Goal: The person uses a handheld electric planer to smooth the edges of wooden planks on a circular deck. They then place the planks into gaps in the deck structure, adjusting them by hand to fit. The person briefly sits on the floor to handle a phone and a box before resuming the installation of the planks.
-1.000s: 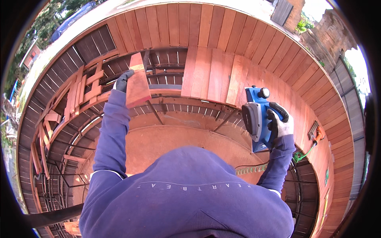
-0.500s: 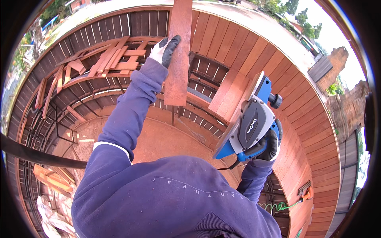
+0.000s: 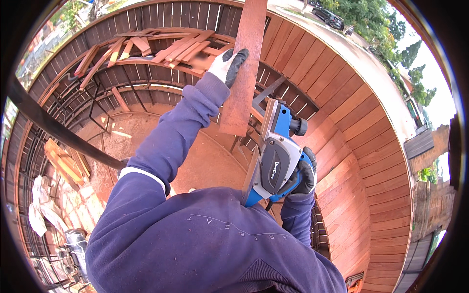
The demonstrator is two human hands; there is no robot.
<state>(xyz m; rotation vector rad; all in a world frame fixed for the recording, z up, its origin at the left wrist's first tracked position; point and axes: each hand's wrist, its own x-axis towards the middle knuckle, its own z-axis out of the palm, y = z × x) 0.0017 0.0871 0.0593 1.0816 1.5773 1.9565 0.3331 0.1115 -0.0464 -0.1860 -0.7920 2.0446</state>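
A long reddish-brown wooden plank (image 3: 248,85) reaches from the top edge of the view down to the middle. My left hand (image 3: 228,67), in a white and black work glove, is closed around its left edge. Just right of the plank's lower end is a blue, grey and black electric planer (image 3: 276,163), tilted with its flat sole toward the plank. The rear handle is wrapped by my gloved right hand (image 3: 305,172). A small gap shows between planer and plank.
Curved bench boards (image 3: 349,161) run along the right side. Several loose wood strips (image 3: 181,49) lie on the frame at the upper left. A dark pole (image 3: 63,132) crosses the left. A white cloth (image 3: 44,205) and cut wood (image 3: 63,158) sit at the lower left.
My view has turned, shifting the surroundings. The planer has come closer to the plank, and the plank now slants more. Both hands keep their grips.
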